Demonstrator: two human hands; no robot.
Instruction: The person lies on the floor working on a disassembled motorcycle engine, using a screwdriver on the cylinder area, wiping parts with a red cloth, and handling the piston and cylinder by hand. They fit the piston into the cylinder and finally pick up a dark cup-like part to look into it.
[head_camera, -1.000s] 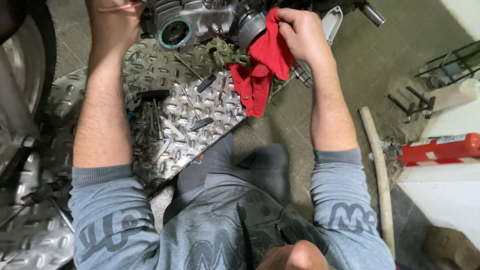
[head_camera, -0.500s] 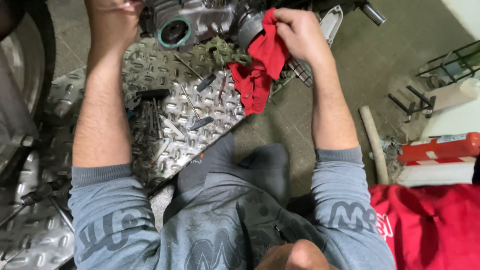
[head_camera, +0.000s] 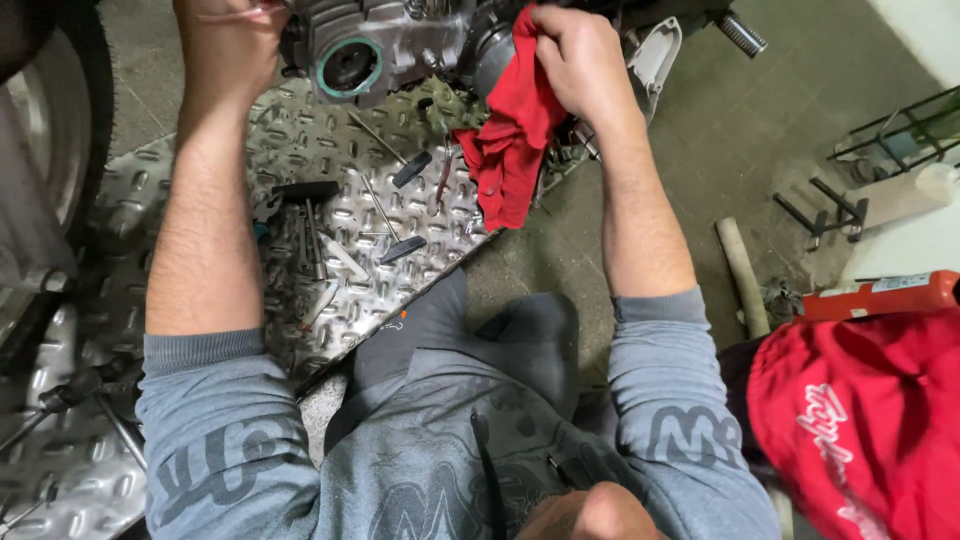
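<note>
Looking down from the head camera, I see both forearms stretched forward over the diamond-pattern metal plate (head_camera: 200, 190) toward the grey engine casing (head_camera: 400, 45) at the top edge, grey sleeves pushed up to the elbows. My right hand (head_camera: 580, 65) is curled around a red rag (head_camera: 515, 140), fingers closed on its upper fold and pressing it against the casing's right side while the rest of the cloth hangs down onto the plate's edge. My left hand (head_camera: 225, 40) is up at the casing's left corner beside the round green-ringed opening (head_camera: 350, 65); it is partly cut off by the frame, so I cannot tell whether it is gripping or merely resting there. Compared with half a second ago, both arms and the rag sit in the same place, but the red garment with white lettering (head_camera: 870, 420) at lower right now fills more of that corner. Above it lies a long red canister with a pale label strip (head_camera: 880, 295), lying on its side by a white surface. Scattered on the plate between my arms are small hand tools (head_camera: 395, 215), dark-handled drivers and thin rods.
</note>
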